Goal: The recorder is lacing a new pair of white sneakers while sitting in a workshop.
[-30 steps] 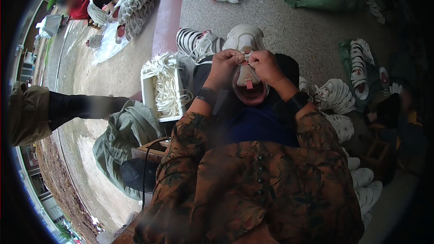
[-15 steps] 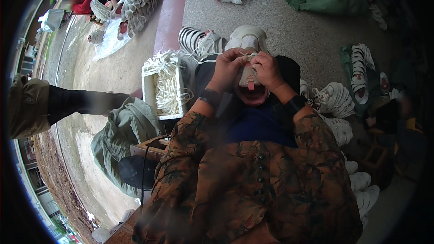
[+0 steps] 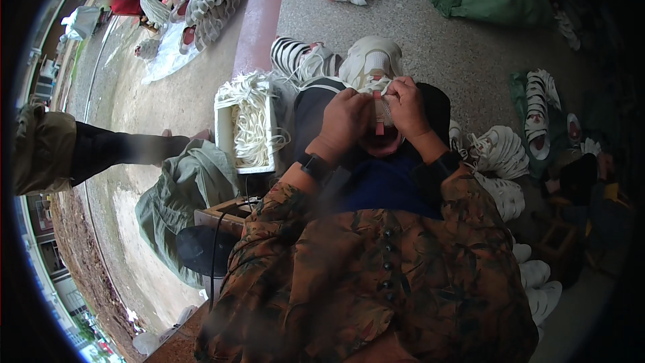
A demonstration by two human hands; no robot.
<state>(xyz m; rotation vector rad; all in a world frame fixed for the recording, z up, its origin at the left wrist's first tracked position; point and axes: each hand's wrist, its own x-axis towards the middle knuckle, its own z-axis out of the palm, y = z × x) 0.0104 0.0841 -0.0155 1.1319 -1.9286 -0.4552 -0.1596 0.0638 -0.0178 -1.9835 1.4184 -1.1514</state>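
Centrally, an off-white sneaker is positioned between the knees, directly beneath the fingers of both hands. Its long axis is directed away from the body: the toe lies beyond the fingertips, and the foot opening and pink pull tab lie on the near side. A white shoelace is seen across the throat, just beside the right fingertips; the right hand is therefore judged the nearer to it.

The right thumb and forefinger are pressed together and appear to be closed on the lace. The fingers of the left hand are curled shut at the opposite edge of the throat; whether lace is gripped there cannot be told.

Compared with the frame one second earlier, the fingertips have been separated. They were nearly joined over the throat; now a pink strip is exposed between them.

Outward, to the left of the fingers, loose laces are held in a white box. Beyond them, striped shoes are lined up.
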